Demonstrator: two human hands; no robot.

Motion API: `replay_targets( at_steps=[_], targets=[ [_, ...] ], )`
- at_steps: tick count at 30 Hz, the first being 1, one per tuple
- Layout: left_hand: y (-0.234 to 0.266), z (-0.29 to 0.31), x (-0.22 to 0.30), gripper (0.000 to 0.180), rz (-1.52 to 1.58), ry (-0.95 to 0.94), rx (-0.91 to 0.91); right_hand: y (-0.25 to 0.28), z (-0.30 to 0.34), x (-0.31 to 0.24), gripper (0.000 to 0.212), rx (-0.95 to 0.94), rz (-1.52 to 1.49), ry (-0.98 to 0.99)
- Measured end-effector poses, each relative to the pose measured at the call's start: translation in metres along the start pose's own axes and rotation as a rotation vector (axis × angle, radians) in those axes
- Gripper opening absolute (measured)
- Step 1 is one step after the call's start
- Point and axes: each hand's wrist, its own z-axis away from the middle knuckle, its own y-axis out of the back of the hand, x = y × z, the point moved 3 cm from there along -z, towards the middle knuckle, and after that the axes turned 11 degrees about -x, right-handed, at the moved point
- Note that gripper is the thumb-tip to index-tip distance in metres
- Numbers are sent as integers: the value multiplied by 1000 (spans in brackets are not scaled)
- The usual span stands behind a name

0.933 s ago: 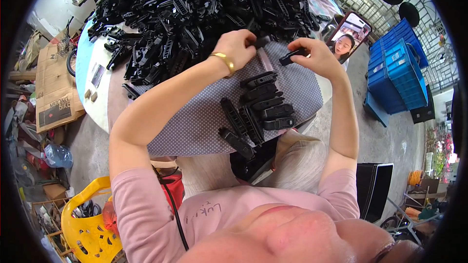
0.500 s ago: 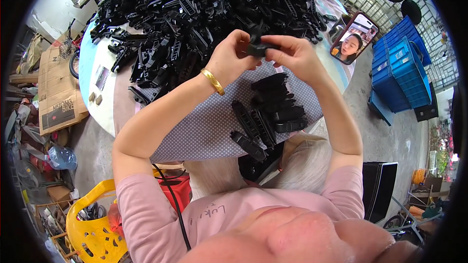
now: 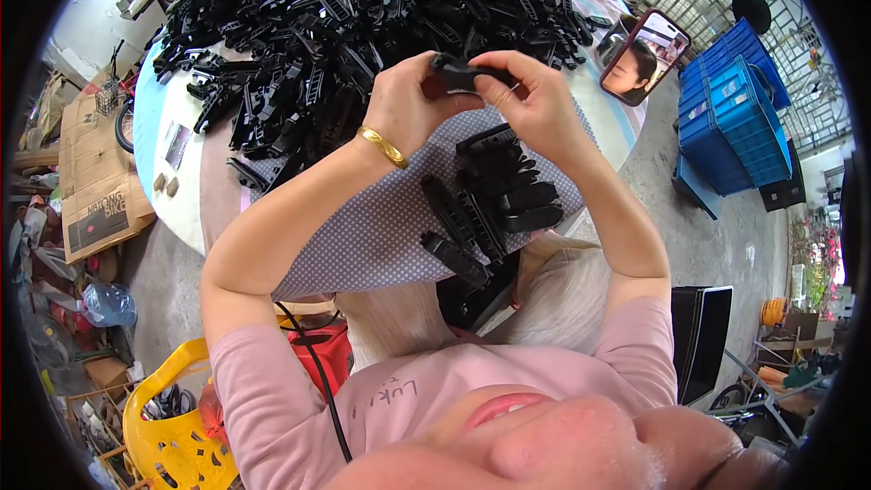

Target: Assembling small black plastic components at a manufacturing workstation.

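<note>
A black plastic part (image 3: 452, 78) is held between both hands above the table, its glossy side partly turned up. My left hand (image 3: 399, 100), with a gold bangle at the wrist, wraps its left end. The thumb and fingers of my right hand (image 3: 535, 109) pinch its right end. Below my right hand, several similar black parts (image 3: 531, 209) lie in a loose group on the dotted grey cloth (image 3: 354, 231). Beyond my hands spreads a large heap of black plastic parts (image 3: 318, 36), some with ladder-like slots.
A phone (image 3: 646, 59) leans at the table's right beside a dark cup (image 3: 617, 36). Blue crates (image 3: 726, 127) stand to the right on the floor. At left are a cardboard box (image 3: 100, 181) and a yellow chair (image 3: 172, 436). Two small brown pieces (image 3: 166, 184) lie on the table.
The part has been turned in my hands, so it now lies lengthwise between them instead of sticking upward. The whole view has shifted slightly. The grouped parts look unchanged.
</note>
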Motion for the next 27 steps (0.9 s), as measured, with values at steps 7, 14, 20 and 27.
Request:
replay_targets(
  at_steps=[7, 14, 20, 27],
  targets=[
    [-2, -3, -13, 25, 309, 13, -195, 8, 4, 3, 23, 77, -26, -15],
    [10, -11, -17, 33, 156, 218, -320, 7, 4, -5, 22, 60, 192, 36],
    [16, -11, -5, 40, 68, 103, -351, 3, 5, -9, 22, 23, 260, 123],
    [14, -7, 2, 38, 24, 116, -333, 12, 0, -9, 39, 71, 516, 245]
  ],
)
